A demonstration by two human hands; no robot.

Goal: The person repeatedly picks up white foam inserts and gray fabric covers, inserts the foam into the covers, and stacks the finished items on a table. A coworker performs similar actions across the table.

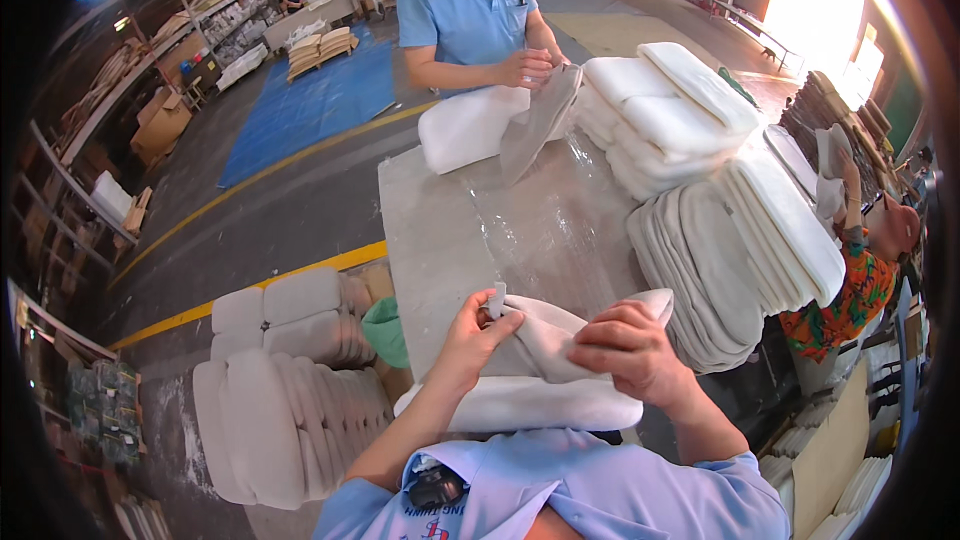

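As the head view shows it, the grey fabric cover (548, 332) is strung between 2 hands over the near end of the table (428, 225), its lower folds by a white pad (525, 405) close to the wearer's shirt. The left hand (475, 336) pinches the cover's edge between thumb and forefinger, with a small pale tab (499, 298) standing up at the fingertips. The right hand (628, 348) has its fingers curled and gathered on the fabric farther along; whether its thumb tip presses underneath I cannot tell.

To handle this well, I would hold the left pinch firm near the tab, let the right fingers work along the edge in short grips, and even out the folds so that the cloth does not twist. Pulling hard from 1 side would probably skew it.

Ahead, glossy tabletop stretches toward the co-worker (468, 30), so away from the body seems the easiest way to move. On the right, the stack of grey pieces (690, 275) stands near the right hand and limits a wide elbow swing. On the left, the table's edge runs close to a green cloth (386, 332), so loose fabric could slip over there.
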